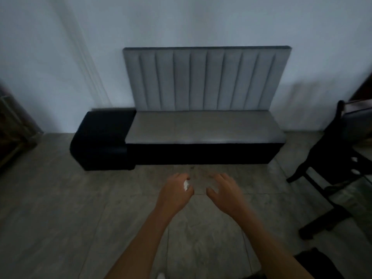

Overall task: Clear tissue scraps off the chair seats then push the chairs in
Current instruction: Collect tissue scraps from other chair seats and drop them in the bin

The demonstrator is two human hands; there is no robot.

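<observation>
Dim rm: grey padded bench [205, 125] w/ black base stood vs pale wall [181, 21]; grey tile floor [60, 208].

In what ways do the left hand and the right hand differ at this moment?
The left hand has its fingers curled around a small white tissue scrap; the right hand holds nothing. The left hand's fingers are closed together, while the right hand's fingers are spread and relaxed. Both hands are stretched forward, palms down, above the floor in front of the grey bench.
</observation>
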